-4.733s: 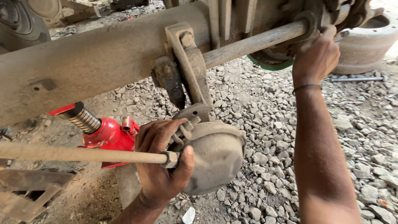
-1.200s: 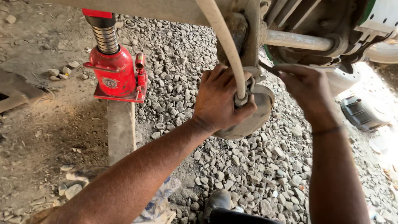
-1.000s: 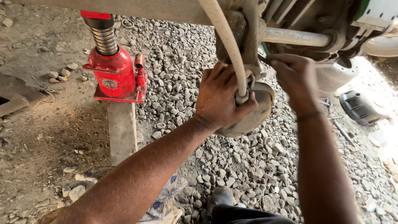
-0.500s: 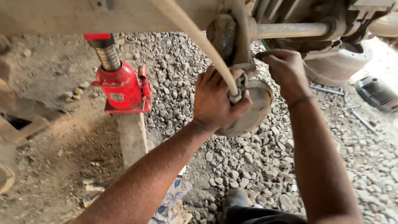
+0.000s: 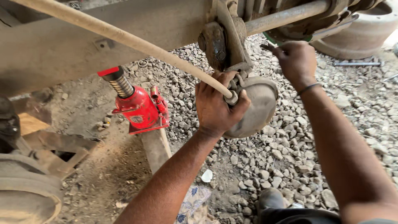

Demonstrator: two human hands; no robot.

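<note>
Fingers point(image 5: 207, 89) wrapped round hose end point(image 5: 230, 96)

An outdoor vehicle repair yard is shown. A heavy axle beam point(image 5: 83, 41) is propped by a red bottle jack point(image 5: 139, 105) over gravel ground point(image 5: 290, 145).

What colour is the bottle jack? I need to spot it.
Red, with a bare metal screw; head view shows the bottle jack.

My left hand point(image 5: 217, 105) covers the near end of the hose point(image 5: 124, 39), so I can't see its fitting. My right hand point(image 5: 296, 60) hides whatever it grips. The drum point(image 5: 365, 25) far right is cut off by the top edge.
</note>
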